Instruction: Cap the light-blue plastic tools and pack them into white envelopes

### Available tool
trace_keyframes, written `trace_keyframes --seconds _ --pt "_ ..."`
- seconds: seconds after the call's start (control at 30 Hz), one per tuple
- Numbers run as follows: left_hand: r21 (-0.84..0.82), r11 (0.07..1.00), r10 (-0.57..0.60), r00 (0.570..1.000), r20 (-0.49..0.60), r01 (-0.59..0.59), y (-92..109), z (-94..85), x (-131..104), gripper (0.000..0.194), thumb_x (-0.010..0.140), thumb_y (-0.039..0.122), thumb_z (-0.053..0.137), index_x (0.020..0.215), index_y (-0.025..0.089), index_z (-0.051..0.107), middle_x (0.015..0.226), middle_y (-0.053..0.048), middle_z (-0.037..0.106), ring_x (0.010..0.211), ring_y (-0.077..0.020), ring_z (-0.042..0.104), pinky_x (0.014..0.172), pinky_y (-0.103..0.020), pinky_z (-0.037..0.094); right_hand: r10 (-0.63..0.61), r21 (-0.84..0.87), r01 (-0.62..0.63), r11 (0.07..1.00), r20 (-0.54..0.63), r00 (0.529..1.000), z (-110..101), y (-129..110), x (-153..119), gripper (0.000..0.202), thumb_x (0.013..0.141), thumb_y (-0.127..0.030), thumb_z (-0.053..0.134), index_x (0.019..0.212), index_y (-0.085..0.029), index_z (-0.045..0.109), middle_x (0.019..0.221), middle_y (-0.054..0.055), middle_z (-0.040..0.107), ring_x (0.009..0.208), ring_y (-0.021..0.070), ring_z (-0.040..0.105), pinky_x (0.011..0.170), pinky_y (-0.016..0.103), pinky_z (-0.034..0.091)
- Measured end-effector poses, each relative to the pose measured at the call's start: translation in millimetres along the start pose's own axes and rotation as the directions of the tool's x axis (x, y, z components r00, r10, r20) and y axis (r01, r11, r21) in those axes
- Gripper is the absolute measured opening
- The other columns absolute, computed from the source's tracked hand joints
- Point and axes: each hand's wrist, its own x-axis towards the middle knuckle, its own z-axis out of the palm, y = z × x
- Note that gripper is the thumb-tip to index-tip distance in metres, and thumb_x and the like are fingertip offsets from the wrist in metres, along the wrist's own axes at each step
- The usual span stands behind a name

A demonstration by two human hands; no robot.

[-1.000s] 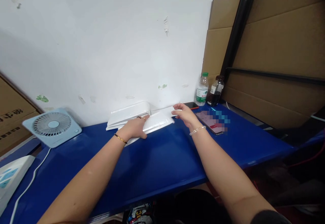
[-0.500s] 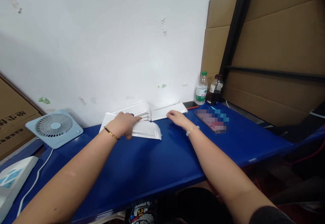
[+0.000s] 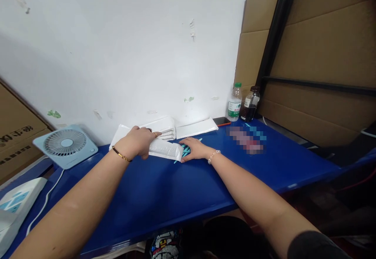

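Your right hand [image 3: 196, 149] has moved from the far mailer [image 3: 196, 129] to the end of the near mailer [image 3: 166, 150].
Its fingers are spread in a curve over teal strips [image 3: 185, 149] on the worktop [image 3: 164, 196], the thumb at the mailer's corner. Your left hand [image 3: 136, 141] covers the near mailer, which is in front of the white stack [image 3: 163, 128]; I cannot tell if it pinches or only presses.

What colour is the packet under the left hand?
White; the packet under the left hand shows best in the head view.
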Motion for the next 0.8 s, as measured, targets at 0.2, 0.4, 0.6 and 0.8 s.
trace_keyframes --seconds 0.2,0.4,0.6,0.8 --pt "-0.093 0.995 -0.058 0.987 -0.152 0.044 -23 9.7 -6 0.082 0.046 0.02 0.075 0.125 0.03 0.056 0.107 -0.011 0.063 0.109 -0.0356 0.05 0.098 -0.047 0.024 -0.088 -0.042 0.088 0.995 -0.003 0.996 8 -2 7 0.036 0.073 -0.045 0.069 0.102 -0.024 0.065 0.11 0.005 0.061 0.107 0.0237 0.054 0.096 0.039 0.033" --pt "-0.148 0.981 -0.154 0.974 -0.168 0.129 -54 5.2 -23 0.072 0.055 0.028 0.073 0.124 0.031 0.056 0.104 -0.009 0.062 0.114 -0.0372 0.047 0.101 -0.049 0.021 -0.06 -0.011 0.06 0.998 0.0 0.998 -8 6 0 0.028 0.074 -0.036 0.071 0.099 -0.023 0.067 0.104 0.004 0.062 0.095 0.0203 0.057 0.084 0.031 0.041" --pt "0.005 0.946 -0.324 0.945 0.05 0.324 -82 13.5 -47 0.098 0.045 0.014 0.074 0.135 0.035 0.042 0.109 -0.005 0.062 0.107 -0.0343 0.052 0.098 -0.051 0.027 -0.06 0.038 0.058 0.998 0.056 0.997 -16 10 -4 0.033 0.074 -0.036 0.07 0.104 -0.023 0.067 0.112 0.006 0.061 0.099 0.0226 0.057 0.087 0.033 0.043" --pt "-0.049 0.893 -0.434 0.885 0.165 0.447 -102 70.5 -52 0.117 0.041 0.027 0.081 0.144 0.031 0.026 0.136 -0.012 0.048 0.124 -0.0365 0.042 0.1 -0.057 0.028 -0.05 0.089 0.039 0.995 0.114 0.992 -28 12 -9 0.042 0.071 -0.038 0.071 0.11 -0.026 0.066 0.119 0.004 0.061 0.108 0.0233 0.056 0.095 0.033 0.041"
